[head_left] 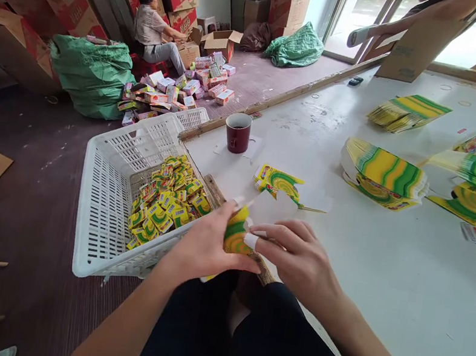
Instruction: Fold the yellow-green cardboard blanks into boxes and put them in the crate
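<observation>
My left hand [208,245] is wrapped round a small yellow-and-green printed carton [236,236] just over the table's near edge. Against the carton's white flaps, the fingers of my right hand [298,256] are bent and pressed together; a fingertip wears white tape. Just beyond, on the white table [387,272], lies a flat yellow-and-green carton [281,182]. To the left of my left hand, a white plastic basket [93,201] holds a heap of small yellow-and-green packets [169,203]. What is inside the carton is hidden from view.
A dark red mug [237,134] stands near the table's left edge. Stacks of flat cartons [388,175] lie to the right. Across the table, an arm [423,17] is near a cardboard piece [419,50]. Another person [154,28] sits on the floor beside heaped boxes.
</observation>
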{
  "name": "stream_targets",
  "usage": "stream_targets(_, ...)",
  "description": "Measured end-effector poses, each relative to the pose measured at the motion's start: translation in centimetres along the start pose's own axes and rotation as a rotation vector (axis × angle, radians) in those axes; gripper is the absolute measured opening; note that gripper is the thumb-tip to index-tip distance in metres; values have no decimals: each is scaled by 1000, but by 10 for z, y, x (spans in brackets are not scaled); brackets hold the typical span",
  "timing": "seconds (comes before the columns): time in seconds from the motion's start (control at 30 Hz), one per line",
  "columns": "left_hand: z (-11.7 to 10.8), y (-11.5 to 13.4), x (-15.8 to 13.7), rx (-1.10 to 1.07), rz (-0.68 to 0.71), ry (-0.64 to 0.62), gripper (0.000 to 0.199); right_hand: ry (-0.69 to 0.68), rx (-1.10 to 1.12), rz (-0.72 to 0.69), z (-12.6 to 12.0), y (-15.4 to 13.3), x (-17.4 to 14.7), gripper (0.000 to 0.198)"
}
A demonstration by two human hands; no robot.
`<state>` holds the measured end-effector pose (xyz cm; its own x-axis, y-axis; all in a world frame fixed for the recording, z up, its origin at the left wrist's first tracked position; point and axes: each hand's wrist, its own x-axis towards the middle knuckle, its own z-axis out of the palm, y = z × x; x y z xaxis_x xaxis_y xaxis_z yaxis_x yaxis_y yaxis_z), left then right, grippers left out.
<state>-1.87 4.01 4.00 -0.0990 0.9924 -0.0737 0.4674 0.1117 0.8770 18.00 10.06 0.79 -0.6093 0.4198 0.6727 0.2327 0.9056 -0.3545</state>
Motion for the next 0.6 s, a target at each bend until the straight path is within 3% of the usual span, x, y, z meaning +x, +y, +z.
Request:
stream_targets(0.07,16,3,1,62,-34,46,73,105,70,143,6,-9,1,23)
stream_targets(0.13,30,1,2,0,-24,132,61,250,237,371,9,-14,3,21)
stream_targets(0.27,43,-8,0,-136,64,187,68,372,734,776,7,-12,10,37)
stream_targets(0.37,44,-14,-5,-49,170,145,73,297,896,938,4,-5,12,35)
stream_targets(0.5,45,-16,-10,44,349,134,64,7,1263,1125,10,-1,11,31)
stream_targets(0.6,49,-15,-10,-34,369,159,59,-105,1365,1049,18,-3,10,40)
